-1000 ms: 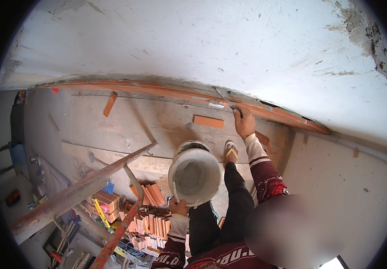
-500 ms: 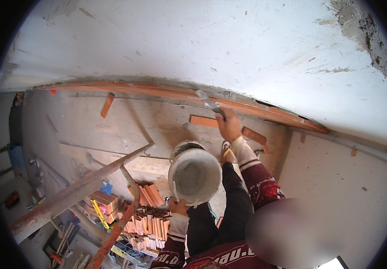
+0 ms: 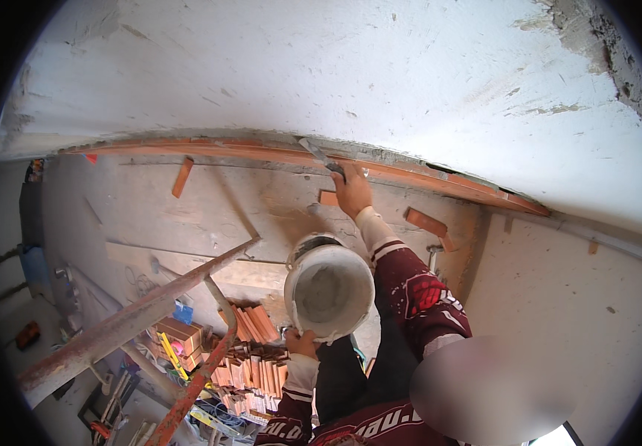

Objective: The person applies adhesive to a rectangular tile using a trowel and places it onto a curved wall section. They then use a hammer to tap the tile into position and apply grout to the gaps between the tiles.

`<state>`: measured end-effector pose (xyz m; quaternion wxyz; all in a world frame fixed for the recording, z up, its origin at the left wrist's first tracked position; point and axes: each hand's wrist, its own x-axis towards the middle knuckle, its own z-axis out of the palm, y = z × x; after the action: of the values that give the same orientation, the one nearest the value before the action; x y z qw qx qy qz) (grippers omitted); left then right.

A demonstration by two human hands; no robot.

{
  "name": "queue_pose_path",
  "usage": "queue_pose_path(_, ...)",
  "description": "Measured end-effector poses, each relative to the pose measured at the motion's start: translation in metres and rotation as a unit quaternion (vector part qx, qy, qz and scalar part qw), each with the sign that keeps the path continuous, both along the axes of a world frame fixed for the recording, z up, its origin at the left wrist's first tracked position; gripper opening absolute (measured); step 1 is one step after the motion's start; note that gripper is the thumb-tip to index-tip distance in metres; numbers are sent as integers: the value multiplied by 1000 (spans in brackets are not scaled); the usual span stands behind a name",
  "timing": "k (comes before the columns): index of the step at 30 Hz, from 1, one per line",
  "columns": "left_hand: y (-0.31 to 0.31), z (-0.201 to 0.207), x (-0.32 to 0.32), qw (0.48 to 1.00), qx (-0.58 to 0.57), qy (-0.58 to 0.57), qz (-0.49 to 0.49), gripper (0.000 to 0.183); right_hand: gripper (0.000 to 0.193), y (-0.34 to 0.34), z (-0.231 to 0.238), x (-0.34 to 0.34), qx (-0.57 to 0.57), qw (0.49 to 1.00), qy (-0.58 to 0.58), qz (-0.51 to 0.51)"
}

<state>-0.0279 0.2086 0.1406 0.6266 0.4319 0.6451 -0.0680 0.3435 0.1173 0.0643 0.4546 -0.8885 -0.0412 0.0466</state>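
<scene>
A pale plastic bucket [image 3: 356, 288] with grey mortar [image 3: 324, 294] inside hangs in front of my legs. My left hand [image 3: 302, 343] is closed on its near rim. In my right hand [image 3: 354, 192] is a narrow-bladed trowel [image 3: 315, 152], fingers wrapped around its dark handle. Its blade tip is at the grey joint above a long strip of orange tiles [image 3: 410, 175] along the wall [image 3: 321, 67]. Whether the blade carries mortar is too small to tell. Farther right, a dark gap shows behind the strip.
A rusty metal frame [image 3: 150, 303] stands to my left. Stacked orange tiles [image 3: 250, 372] lie below it, near a yellow level [image 3: 173, 352]. Loose tile pieces [image 3: 182, 177] rest on the surface beyond the bucket; another loose tile [image 3: 426, 221] lies right of my right arm.
My right hand has moved left and slightly away from me, bringing the trowel blade to the joint above the tile strip. My left hand keeps its hold on the bucket.
</scene>
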Motion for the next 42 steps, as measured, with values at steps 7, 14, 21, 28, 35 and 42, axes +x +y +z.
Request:
queue_pose_path(7, 2, -2, 0, 1000, -9, -10, 23, 31, 29, -68, 17, -3, -47, 999, -7, 4)
queue_pose_path(14, 5, 0, 2, 1000, 12, -14, 16, 27, 30, -131, 19, -10, -104, 994, 2, -9)
queue_pose_path(21, 2, 5, 11, 999, 20, -34, 31, 25, 29, -173, 19, -13, -117, 992, -32, -26)
queue_pose_path(28, 0, -2, 8, 1000, 23, -14, 6, 30, 28, -221, 36, -17, -143, 985, -84, -42)
queue_pose_path(35, -3, -13, 4, 1000, 9, 12, -11, 36, 28, -140, 28, -19, -111, 986, -121, 17)
queue_pose_path(42, -11, -5, 8, 1000, 5, -18, -1, 36, 28, -61, 20, -2, -61, 996, -70, 8)
